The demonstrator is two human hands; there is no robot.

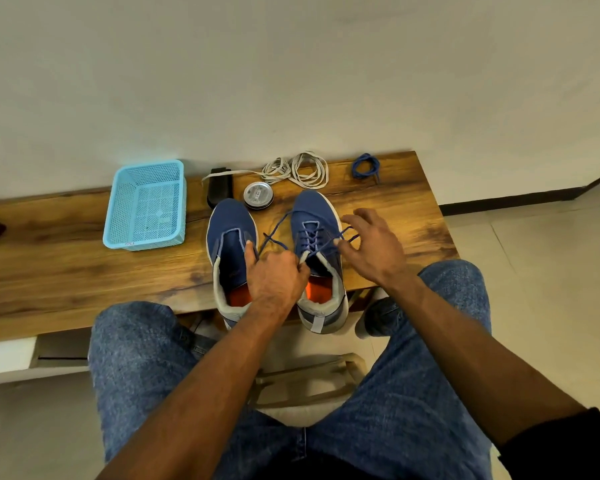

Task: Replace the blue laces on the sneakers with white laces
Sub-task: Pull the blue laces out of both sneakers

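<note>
Sitting person: blue-jeans legs at the near edge of the wooden desk (84, 258), both bare arms reach fwd to the shoes.
Left hand (278, 277): fingers curled, grips one end of the dark blue lace (274, 233) at the tongue of the right blue fabric sneaker (317, 258); index finger points toward the other shoe.
Right hand (374, 244): thumb and finger pinch the other part of the same lace at the right side of the eyelets; other fingers spread out.
Hands: apart, one on each side of the right sneaker.
Right sneaker: upper eyelets loose, lower rows still laced w/ blue; orange insole visible.
Left blue fabric sneaker (231, 237): no lace in it, stands just beside the right one, heels over the desk edge.
Removed blue lace (365, 166): small bundle at the far right of the desk.
White flat laces (302, 169): loose coils at the far edge, behind the sneakers.
Round metal tin (258, 195): between the two toes, a bit behind.
Black brush-like object (219, 188): left of the tin; exact type I cannot tell.
Light blue plastic mesh basket (146, 206): left of the shoes, well apart.
</note>
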